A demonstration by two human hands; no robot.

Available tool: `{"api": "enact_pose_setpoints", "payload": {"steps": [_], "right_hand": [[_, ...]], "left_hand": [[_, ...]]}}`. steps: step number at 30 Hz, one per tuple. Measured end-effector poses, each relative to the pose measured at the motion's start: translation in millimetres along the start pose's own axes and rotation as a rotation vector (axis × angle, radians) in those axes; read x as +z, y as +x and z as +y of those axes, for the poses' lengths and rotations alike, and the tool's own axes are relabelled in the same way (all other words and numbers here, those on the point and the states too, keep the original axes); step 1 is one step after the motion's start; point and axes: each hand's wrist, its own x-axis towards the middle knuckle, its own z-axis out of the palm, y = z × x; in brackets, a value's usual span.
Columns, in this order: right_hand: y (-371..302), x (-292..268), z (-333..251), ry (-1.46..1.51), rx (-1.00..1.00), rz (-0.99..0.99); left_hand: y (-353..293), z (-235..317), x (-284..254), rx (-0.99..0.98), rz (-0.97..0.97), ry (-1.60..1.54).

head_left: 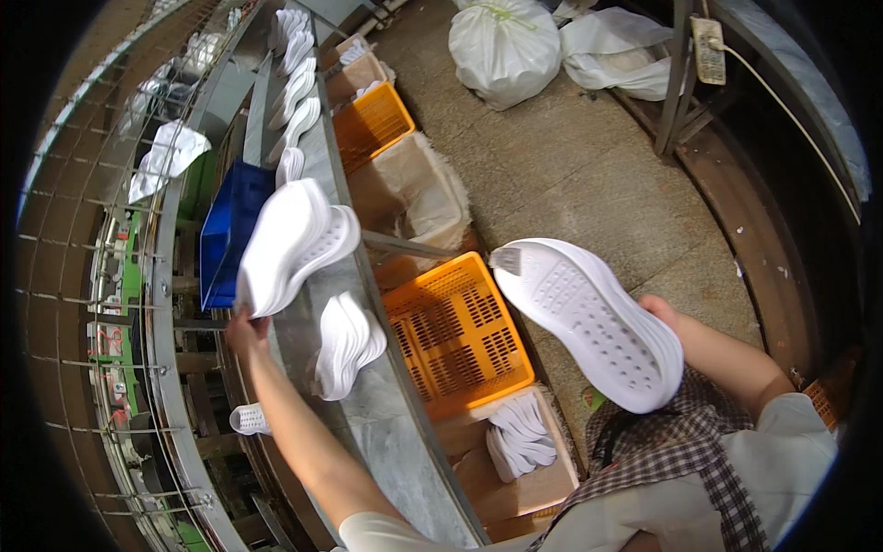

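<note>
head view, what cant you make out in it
All in the head view:
- Right hand: most of its fingers are hidden behind the white sole.
- Left hand: fingertips hidden by the upright soles, so its grip can't be told.
- Tied white bag: contents hidden by its plastic, top cut off by the picture's upper edge.
- Far soles: too small and overlapped to count.

White soles (285,244) at my left, a white sole (598,322) at my right.
Mine at right bears a grey patch (509,261). My apron (676,474) is dark-and-pale checked, the bench (382,451) grey, the near crate (483,397) orange, the left bin (232,230) blue, the far bag (506,51) white.
</note>
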Motion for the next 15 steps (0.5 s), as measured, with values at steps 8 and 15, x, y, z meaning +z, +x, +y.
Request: {"api": "enact_pose_setpoints", "payload": {"steps": [8,15], "right_hand": [[-5,-12,-64,-0.033,0.171,-0.234],[-2,-33,-106,-0.249,0.449,-0.101]], "left_hand": [[-239,54,75,-0.014,-0.351,-0.231],[-441,-25,119,-0.263,-0.379,-0.259]]}}
